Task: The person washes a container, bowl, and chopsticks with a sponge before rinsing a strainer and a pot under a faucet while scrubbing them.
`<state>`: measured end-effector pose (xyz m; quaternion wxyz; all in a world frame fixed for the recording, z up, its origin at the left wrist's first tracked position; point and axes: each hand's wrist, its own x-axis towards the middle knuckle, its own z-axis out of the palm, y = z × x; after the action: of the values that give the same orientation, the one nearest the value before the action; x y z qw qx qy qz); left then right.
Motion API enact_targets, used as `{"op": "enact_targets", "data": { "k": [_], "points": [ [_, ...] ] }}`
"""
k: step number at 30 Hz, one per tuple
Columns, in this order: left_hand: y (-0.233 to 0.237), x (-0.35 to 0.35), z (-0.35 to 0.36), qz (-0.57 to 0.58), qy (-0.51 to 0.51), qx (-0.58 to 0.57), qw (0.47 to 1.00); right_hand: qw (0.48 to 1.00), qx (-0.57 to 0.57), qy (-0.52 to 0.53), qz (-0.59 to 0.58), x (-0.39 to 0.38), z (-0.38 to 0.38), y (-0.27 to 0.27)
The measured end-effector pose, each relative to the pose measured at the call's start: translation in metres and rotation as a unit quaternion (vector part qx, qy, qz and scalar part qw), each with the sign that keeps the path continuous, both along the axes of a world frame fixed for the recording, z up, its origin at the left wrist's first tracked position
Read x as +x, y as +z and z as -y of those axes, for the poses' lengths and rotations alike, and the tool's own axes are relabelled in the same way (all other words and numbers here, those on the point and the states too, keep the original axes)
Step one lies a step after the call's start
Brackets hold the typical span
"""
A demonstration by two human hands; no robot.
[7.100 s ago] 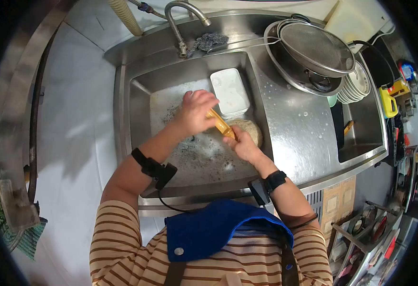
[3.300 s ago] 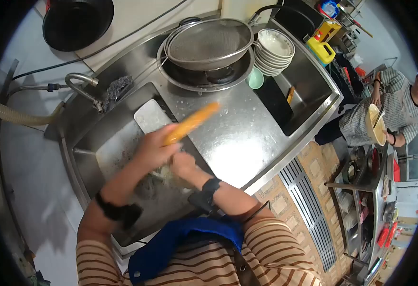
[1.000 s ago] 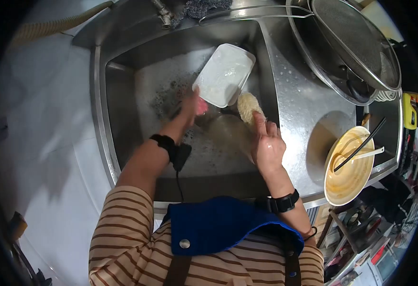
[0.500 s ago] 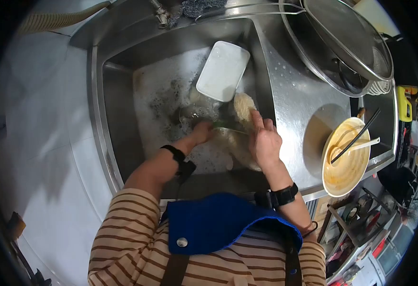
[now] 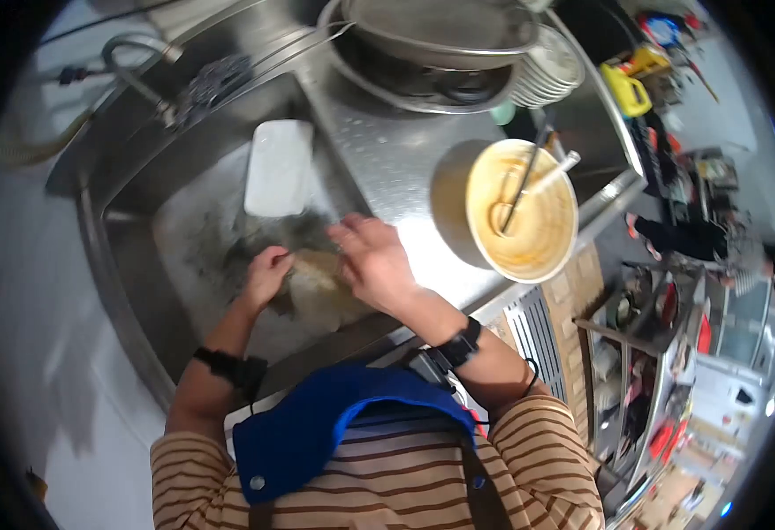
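My left hand is over the soapy water of the sink, fingers curled together at the edge of a pale yellowish shape. What it grips there I cannot make out. My right hand hovers at the sink's right side, above the right part of that pale shape, its fingers blurred by motion. A white rectangular container lies in the water beyond both hands. Grey suds cover much of the water around them.
On the steel counter to the right, a large cream bowl with orange residue holds a ladle and a dark stick. Large metal strainers and stacked white bowls stand behind it. A tap rises at the sink's back left. A person is far right.
The view has turned to the right, bringing more of the kitchen in. My left hand has come up out of the suds. The loofah by my right fingers no longer shows distinctly.
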<state>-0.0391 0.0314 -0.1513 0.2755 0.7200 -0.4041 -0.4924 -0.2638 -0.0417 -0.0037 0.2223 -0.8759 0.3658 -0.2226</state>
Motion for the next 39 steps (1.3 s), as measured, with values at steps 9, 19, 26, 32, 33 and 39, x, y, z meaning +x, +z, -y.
{"op": "enact_targets", "data": {
  "k": [9, 19, 26, 32, 33, 39],
  "points": [
    [0.056, -0.028, 0.017, 0.055, -0.018, -0.103, 0.993, 0.796, -0.151, -0.578, 0.101, -0.227, -0.001, 0.027],
    [0.125, -0.135, 0.048, -0.337, -0.115, -0.033, 0.934, 0.717, 0.411, -0.459, 0.328, -0.214, -0.013, 0.017],
    [0.130, -0.176, 0.057, -0.456, -0.083, 0.017, 0.886, 0.692, 0.529, -0.293, 0.394, -0.240, 0.026, 0.016],
    [0.096, -0.199, 0.065, -0.586, 0.007, -0.025, 0.810, 0.715, 0.570, -0.238, 0.327, -0.227, 0.052, 0.004],
    [0.091, -0.207, 0.065, -0.602, 0.034, -0.040, 0.796, 0.710, 0.573, -0.226, 0.341, -0.222, 0.050, 0.003],
    [0.120, -0.219, 0.036, -0.631, 0.241, -0.080, 0.733, 0.701, 0.630, -0.127, 0.310, -0.207, 0.049, 0.019]
  ]
}}
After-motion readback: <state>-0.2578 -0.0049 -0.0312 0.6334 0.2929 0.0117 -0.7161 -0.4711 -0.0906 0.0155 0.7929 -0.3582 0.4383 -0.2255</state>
